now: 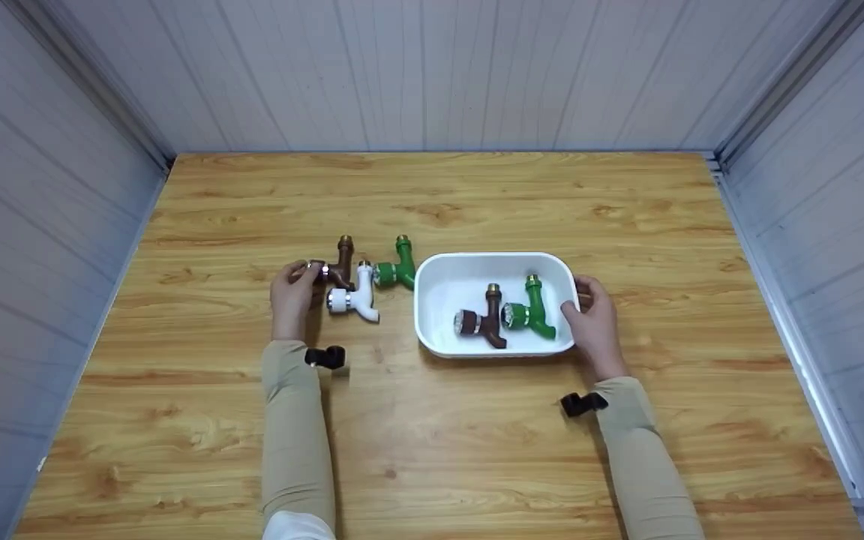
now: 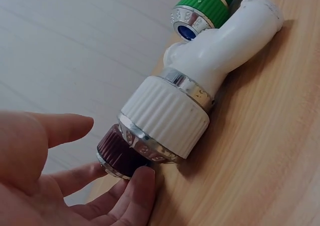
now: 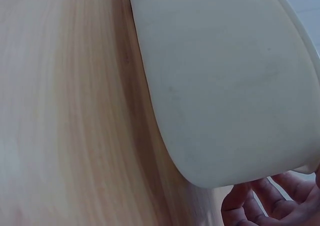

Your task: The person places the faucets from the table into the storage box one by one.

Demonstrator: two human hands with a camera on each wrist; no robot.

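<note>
My left hand is at the knob end of a brown tap lying on the table. In the left wrist view its thumb stands apart from the brown knob, while the other fingers reach round the knob's far side. A white tap lies just in front, partly hiding the brown one in that view. Beside them lies a green tap, close to the white tub. My right hand grips the tub's right end, thumb over the rim and fingers outside.
Inside the tub lie another brown tap and another green tap. Everything rests on a wood-grain table. Pale panel walls enclose its back and both sides.
</note>
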